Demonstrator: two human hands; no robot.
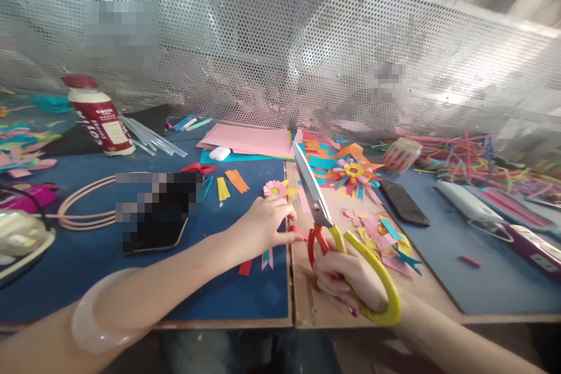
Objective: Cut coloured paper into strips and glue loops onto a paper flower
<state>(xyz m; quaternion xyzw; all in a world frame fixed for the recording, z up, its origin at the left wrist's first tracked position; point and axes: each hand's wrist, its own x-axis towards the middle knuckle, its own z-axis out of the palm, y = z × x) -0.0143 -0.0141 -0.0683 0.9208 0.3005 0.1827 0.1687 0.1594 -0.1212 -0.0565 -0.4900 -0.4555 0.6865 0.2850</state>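
My right hand (346, 277) grips scissors (323, 219) with one yellow and one red handle. Their blades are together and point up and away. Left of them, my left hand (274, 219) is low over the table seam, thumb and fingers around a small red paper strip (299, 233); the fingertips are partly hidden. Just beyond that hand lies a pink paper flower (274, 189) with a yellow centre. Yellow strips (223, 189) and orange strips (237, 181) lie further left. Nearer me are a pink-and-teal paper ribbon (267, 259) and a red paper piece (245, 267).
A layered paper flower (353, 170) and paper scraps (383, 234) lie on the right, near a dark phone (404, 203). Pink sheets (249, 139) lie at the back before a perforated metal screen (258, 29). Leftward are a larger phone (162, 213) and a Costa bottle (100, 120).
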